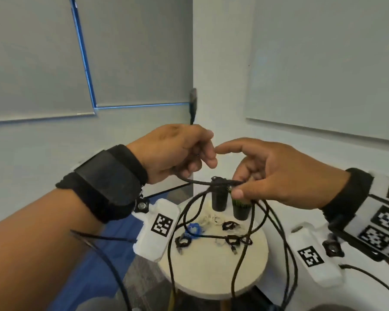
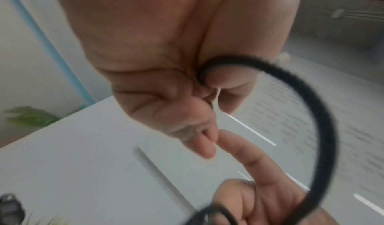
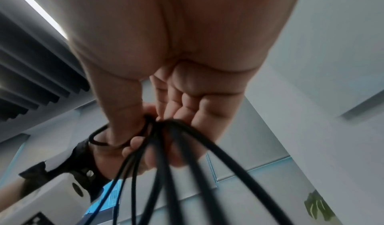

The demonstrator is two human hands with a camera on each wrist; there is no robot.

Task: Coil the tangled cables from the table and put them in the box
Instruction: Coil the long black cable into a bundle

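The right hand pinches the gathered loops of the black cable so they hang clear of the table, while the left hand grips what seems its free end to feed another turn.

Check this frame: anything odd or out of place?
No damage or spills. The black cable hangs in loose loops past the round table edge; the right hand pinches the gathered strands, the left hand holds one end. No box in view.

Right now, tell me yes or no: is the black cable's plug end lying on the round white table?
No: the black cable's plug end sticks up above the left hand, clear of the round white table.
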